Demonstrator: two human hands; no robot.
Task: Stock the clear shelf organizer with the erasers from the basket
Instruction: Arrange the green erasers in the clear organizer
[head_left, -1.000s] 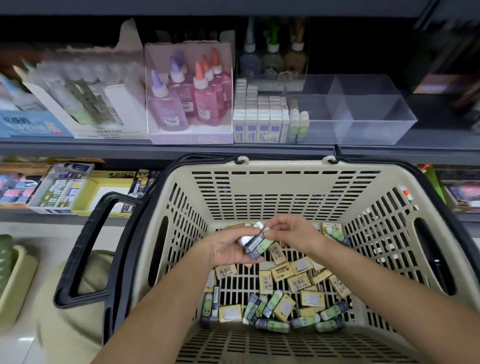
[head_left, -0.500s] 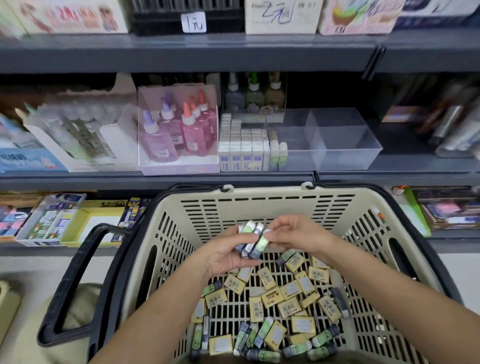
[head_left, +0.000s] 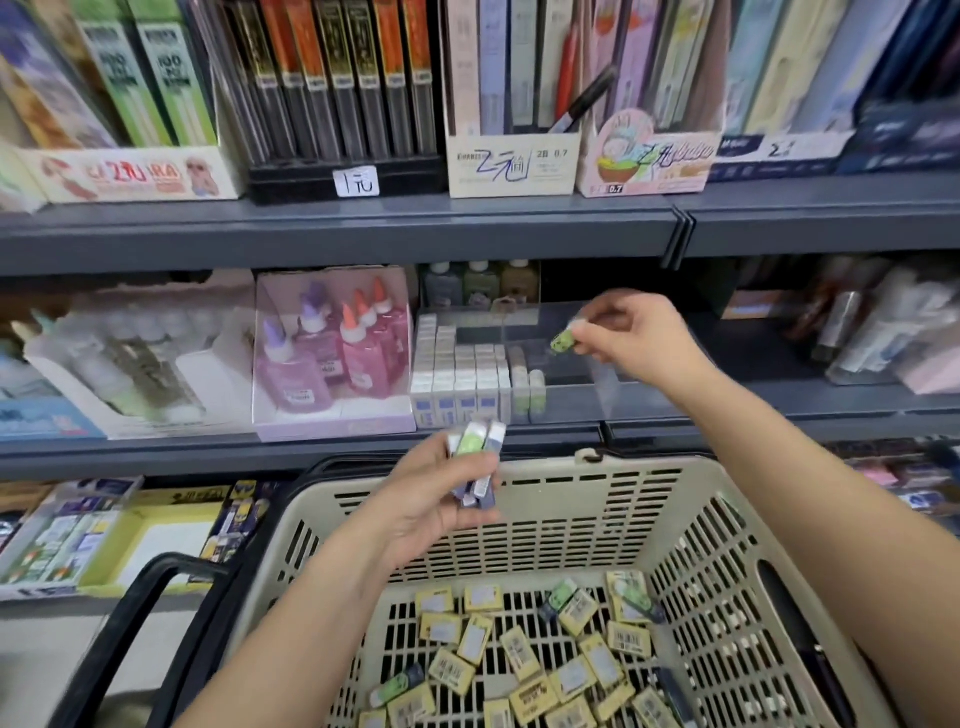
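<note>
right hand (head_left: 634, 338) pinched small green-sleeved eraser (head_left: 562, 343) at clear plastic shelf organizer (head_left: 597, 387) | left hand (head_left: 436, 504) gripped several sleeved erasers (head_left: 478, 441), middles hidden by fingers

Left hand (head_left: 436, 506) raised, fingers curled round eraser bundle (head_left: 477, 457), bundle ends poking above fingertips. Right hand (head_left: 641, 340) reached further forward and higher, thumb and forefinger pinching green eraser (head_left: 562, 343) at fingertips, remaining fingers loosely curled behind. Both forearms bare.

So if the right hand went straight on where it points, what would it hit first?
Probably the standing erasers in the clear organizer, left of the green eraser the right hand pinches; depth unclear.
</note>
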